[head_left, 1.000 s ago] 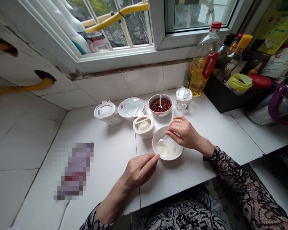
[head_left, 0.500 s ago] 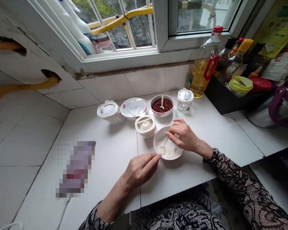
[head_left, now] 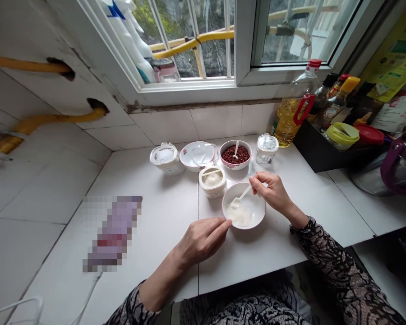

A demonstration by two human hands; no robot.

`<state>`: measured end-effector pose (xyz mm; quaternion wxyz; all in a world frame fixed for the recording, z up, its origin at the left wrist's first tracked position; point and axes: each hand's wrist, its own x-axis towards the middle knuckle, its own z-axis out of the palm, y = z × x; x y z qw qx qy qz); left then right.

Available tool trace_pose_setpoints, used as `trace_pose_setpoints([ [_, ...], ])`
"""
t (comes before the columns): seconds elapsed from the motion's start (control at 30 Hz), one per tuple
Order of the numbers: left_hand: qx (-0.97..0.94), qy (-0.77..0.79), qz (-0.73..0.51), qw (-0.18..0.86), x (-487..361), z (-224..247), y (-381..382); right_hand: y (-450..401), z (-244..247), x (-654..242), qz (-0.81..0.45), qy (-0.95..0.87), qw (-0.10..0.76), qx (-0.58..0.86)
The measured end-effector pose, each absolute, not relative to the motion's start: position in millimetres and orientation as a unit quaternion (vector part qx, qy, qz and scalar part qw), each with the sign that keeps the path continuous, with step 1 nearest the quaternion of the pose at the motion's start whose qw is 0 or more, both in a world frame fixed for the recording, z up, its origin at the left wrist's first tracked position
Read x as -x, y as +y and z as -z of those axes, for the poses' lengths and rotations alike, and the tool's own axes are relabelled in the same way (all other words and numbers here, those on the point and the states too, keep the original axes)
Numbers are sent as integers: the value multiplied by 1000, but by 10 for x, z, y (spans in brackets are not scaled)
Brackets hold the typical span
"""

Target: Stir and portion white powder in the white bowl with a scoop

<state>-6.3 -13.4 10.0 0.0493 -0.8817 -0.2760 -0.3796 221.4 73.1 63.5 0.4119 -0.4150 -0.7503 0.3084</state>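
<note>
A white bowl [head_left: 259, 208] stands near the counter's front edge with a pale, wet-looking white mass [head_left: 241, 217] in it. My left hand [head_left: 205, 237] pinches the bowl's left rim between thumb and fingers. Between the fingertips of my right hand [head_left: 269, 189] is the handle of a small white spoon [head_left: 245, 192]; its scoop is over the bowl and looks coated in white. Just behind the bowl sits an uncovered cream jar [head_left: 212, 180] of white powder or grains, a bar lying across its mouth.
Along the wall stand a lidded white jar [head_left: 165, 158], a shallow dish [head_left: 192, 155], a bowl of red beans [head_left: 236, 155] with a spoon, and a clear-lidded jar [head_left: 267, 148]. An oil bottle [head_left: 287, 119] and a black condiment box [head_left: 311, 146] are at right. A blurred-out phone-like object [head_left: 113, 234] lies left.
My right hand has lifted back and right, raising the spoon from the white mass. My left hand keeps its hold on the rim. The whole view has shifted slightly.
</note>
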Motion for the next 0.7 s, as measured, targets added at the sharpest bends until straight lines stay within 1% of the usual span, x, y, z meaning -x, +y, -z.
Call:
trace_pose_setpoints([
  [0.1,881,-275,381,53,56,-99,-127,739,-625,-2218,-342,-727,411,430],
  [0.27,879,-274,386,54,40,-110,-109,844,-512,-2174,-442,-639,425,464],
  [0.37,879,-275,386,51,34,-107,-103,907,-544,-2104,-432,-634,450,458],
  [0.47,878,-276,388,46,26,-100,-101,923,-653,-2005,-345,-677,484,435],
  [0.57,877,-277,389,48,19,-100,-100,909,-720,-1907,-166,-742,514,396],
  [0.63,877,-280,387,54,17,-105,-99,894,-718,-1862,-53,-783,508,355],
  [0.7,878,-281,383,56,17,-113,-97,876,-701,-1842,12,-808,493,323],
])
